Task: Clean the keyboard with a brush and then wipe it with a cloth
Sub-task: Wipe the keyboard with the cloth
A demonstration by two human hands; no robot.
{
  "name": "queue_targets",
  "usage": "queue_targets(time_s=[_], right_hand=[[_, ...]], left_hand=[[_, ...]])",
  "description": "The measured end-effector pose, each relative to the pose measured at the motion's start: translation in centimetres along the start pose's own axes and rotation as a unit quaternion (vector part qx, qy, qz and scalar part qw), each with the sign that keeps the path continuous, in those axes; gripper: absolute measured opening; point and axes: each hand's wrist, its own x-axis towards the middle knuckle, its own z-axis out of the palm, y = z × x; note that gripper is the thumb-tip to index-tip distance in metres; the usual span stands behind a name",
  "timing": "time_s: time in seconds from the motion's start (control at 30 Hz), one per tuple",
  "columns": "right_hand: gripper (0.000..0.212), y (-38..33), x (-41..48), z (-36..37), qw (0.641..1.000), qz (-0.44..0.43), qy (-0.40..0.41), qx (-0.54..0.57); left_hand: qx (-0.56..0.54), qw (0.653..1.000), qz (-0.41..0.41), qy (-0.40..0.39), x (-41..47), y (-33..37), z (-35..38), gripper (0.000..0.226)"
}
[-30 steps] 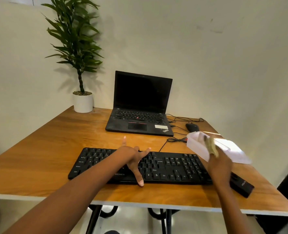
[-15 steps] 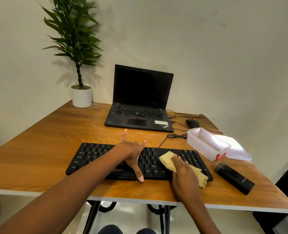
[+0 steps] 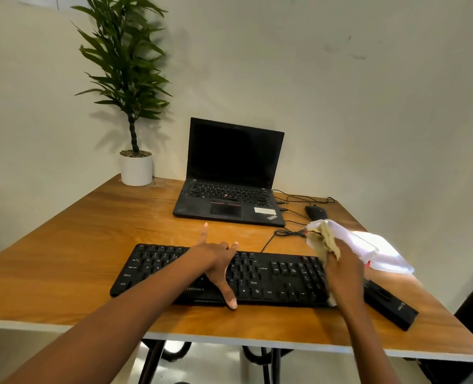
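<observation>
A black keyboard (image 3: 279, 275) lies across the front of the wooden table (image 3: 91, 245). My left hand (image 3: 215, 261) rests flat on its middle, fingers spread, thumb hooked over the front edge. My right hand (image 3: 343, 273) is over the keyboard's right end, gripping a crumpled beige cloth (image 3: 325, 239) that sticks up above the fingers. The black brush (image 3: 390, 303) lies on the table to the right of the keyboard, its bristle end hidden behind my right hand.
A clear plastic box with its lid (image 3: 379, 253) sits behind my right hand. Farther back are an open black laptop (image 3: 229, 195), a black mouse (image 3: 315, 212) with cables, and a potted plant (image 3: 135, 162) at the left corner. A wall is close behind.
My right hand swept the cloth from the keyboard's middle-right keys to its right end and lifted the cloth up. My left hand stayed on the keyboard.
</observation>
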Motion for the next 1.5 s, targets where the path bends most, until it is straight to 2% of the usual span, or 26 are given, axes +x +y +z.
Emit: queue_targets(time_s=[0.07, 0.13, 0.2, 0.43, 0.57, 0.7, 0.8, 0.83, 0.9, 0.97, 1.03, 1.13, 1.2, 1.3, 1.43, 1.5], right_hand=[[0.031, 0.9, 1.9, 0.3, 0.996, -0.004, -0.005, -0.088], [0.029, 1.8, 2.4, 1.5, 0.978, -0.013, -0.077, -0.195], [0.028, 2.0, 1.8, 2.7, 0.960, -0.028, -0.117, -0.252], [0.048, -0.3, -3.6, 5.5, 0.958, -0.122, -0.169, -0.198], [0.054, -1.0, -6.7, 5.1, 0.951, -0.140, -0.197, -0.194], [0.068, -1.1, -9.2, 4.0, 0.947, -0.216, -0.159, -0.177], [0.049, -1.3, -10.0, 2.6, 0.955, -0.135, -0.260, -0.051], [0.042, -1.3, -9.5, 1.9, 0.963, -0.103, -0.250, -0.013], [0.035, -0.7, -7.5, 0.5, 0.987, -0.036, -0.154, 0.036], [0.038, 0.7, -4.8, -0.7, 0.999, -0.001, -0.043, 0.001], [0.043, 2.3, -2.9, -1.3, 0.997, 0.028, 0.009, -0.072], [0.045, 3.5, -3.7, 0.1, 0.984, 0.028, -0.038, -0.172], [0.048, 3.5, -5.4, 1.7, 0.980, 0.016, -0.024, -0.199], [0.054, 1.3, -8.2, 4.2, 0.985, 0.003, -0.030, -0.170], [0.077, -1.7, -11.4, 7.4, 0.983, -0.089, -0.052, -0.154], [0.084, -2.5, -12.6, 8.5, 0.978, -0.131, -0.043, -0.154]], left_hand=[[0.004, 1.000, 0.002, 0.002, 0.0, 0.0, 0.0, 0.129], [0.005, 1.000, 0.003, 0.004, 0.0, 0.0, 0.0, 0.129], [0.006, 1.000, 0.005, 0.007, 0.0, -0.1, 0.0, 0.130], [0.014, 1.000, 0.002, 0.010, 0.2, -0.2, 0.2, 0.131], [0.015, 1.000, -0.003, 0.009, 0.1, -0.2, 0.0, 0.131], [0.009, 1.000, -0.007, 0.002, 0.2, -0.1, 0.1, 0.133], [0.001, 1.000, -0.008, -0.003, 0.2, -0.3, 0.3, 0.132], [0.001, 1.000, -0.007, -0.004, 0.2, -0.3, 0.3, 0.132], [0.002, 1.000, -0.007, -0.007, 0.0, -0.3, 0.2, 0.132], [-0.001, 1.000, -0.006, -0.006, 0.0, -0.3, 0.2, 0.131], [-0.006, 1.000, -0.004, -0.007, -0.1, -0.4, 0.3, 0.131], [-0.008, 1.000, 0.000, -0.004, 0.1, -0.5, 0.4, 0.131], [-0.007, 1.000, 0.003, 0.004, 0.2, -0.5, 0.5, 0.131], [-0.002, 1.000, 0.005, 0.015, 0.2, -0.5, 0.6, 0.131], [-0.009, 1.000, 0.005, 0.018, 0.2, -0.5, 0.8, 0.131], [-0.005, 0.999, 0.000, 0.032, 0.3, -0.4, 1.1, 0.119]])
